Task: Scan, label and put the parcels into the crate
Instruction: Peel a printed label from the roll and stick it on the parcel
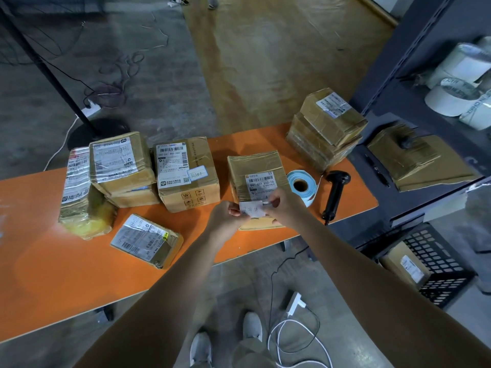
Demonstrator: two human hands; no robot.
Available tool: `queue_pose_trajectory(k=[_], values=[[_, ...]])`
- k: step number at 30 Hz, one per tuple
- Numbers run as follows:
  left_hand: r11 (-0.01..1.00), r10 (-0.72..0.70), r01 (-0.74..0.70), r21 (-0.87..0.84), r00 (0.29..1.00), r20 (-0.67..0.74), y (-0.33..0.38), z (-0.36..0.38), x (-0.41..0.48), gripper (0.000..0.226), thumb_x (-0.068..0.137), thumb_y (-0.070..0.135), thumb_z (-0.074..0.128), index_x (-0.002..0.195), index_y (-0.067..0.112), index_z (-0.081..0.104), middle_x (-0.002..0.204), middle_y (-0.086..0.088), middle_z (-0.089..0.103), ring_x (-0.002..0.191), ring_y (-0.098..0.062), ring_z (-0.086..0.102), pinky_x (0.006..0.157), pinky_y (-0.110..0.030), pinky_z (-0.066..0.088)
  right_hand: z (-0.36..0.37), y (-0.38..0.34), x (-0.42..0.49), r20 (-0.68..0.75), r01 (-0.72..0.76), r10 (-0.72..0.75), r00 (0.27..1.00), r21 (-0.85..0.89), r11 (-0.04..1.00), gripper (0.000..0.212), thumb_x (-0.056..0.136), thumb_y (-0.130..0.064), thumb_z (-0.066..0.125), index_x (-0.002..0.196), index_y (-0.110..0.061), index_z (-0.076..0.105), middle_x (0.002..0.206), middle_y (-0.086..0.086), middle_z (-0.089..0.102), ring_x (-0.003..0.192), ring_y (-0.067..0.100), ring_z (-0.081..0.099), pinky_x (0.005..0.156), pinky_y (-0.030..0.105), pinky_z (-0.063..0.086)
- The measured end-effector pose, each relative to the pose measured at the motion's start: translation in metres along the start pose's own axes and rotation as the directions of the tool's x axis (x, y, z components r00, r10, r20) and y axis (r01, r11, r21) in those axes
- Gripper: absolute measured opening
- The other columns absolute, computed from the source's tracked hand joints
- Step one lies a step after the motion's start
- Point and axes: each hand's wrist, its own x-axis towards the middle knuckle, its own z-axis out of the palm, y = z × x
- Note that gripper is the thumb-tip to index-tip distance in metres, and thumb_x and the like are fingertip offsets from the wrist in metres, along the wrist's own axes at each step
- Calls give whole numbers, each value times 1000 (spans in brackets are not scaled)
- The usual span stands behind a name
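The left hand (225,216) and the right hand (285,205) both pinch a small white label (252,210) at the centre of the frame, over a brown parcel (255,176) on the orange counter (39,248). The right hand perhaps grips a pen too, but this is blurred. The black crate (441,261) stands at the lower right.

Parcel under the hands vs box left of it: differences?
The left box already carries a handwritten label; the parcel under the hands shows none: a handwritten slip is pinched between left hand and right hand. The left box stands taller. Both are brown cartons with shipping labels.
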Motion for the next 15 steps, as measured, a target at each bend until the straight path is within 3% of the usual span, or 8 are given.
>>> queue_pose_trajectory(k=[3,6,9,11,13,15], values=[[999,-31,29,28,998,62,1,-6,3,32,79,7,77,104,13,58,108,-3,66,95,-15,63,65,-24,51,-5,11,0,-173,7,-38,984,-178,984,20,92,-16,59,111,-12,56,106,8,60,78,16,60,60,27,48],[997,-77,75,23,987,138,4,-11,7,28,80,12,77,101,17,60,108,1,66,94,-13,63,66,-24,50,-8,22,1,-321,-107,22,947,-249,963,34,97,-28,52,128,-15,49,121,8,49,88,19,55,67,31,44],[989,-127,132,-60,989,81,11,-6,9,16,90,32,66,96,18,61,106,-2,66,91,-10,63,63,-24,54,-8,28,7,-239,-164,107,965,-232,959,43,97,-40,50,129,-12,49,120,10,54,104,26,54,77,34,45],[973,-196,198,-118,980,26,16,1,10,32,93,40,59,109,12,59,112,-6,65,94,-14,65,57,-24,55,-6,30,11,-150,-166,150,977,-100,981,43,95,-45,53,119,-10,51,108,10,61,95,25,59,70,35,50],[966,-224,220,-137,974,-16,21,6,9,45,92,45,57,120,9,53,117,-8,61,99,-18,62,56,-23,56,-6,30,13,-149,-167,160,976,-36,985,46,93,-47,57,115,-8,49,102,9,61,87,24,60,59,31,43],[963,-210,200,-181,977,-38,24,6,8,47,91,46,59,122,11,52,119,-8,58,105,-21,60,60,-26,58,-7,27,11,-176,-163,162,971,8,987,50,90,-48,59,117,-8,47,104,9,60,89,26,61,59,29,41]])
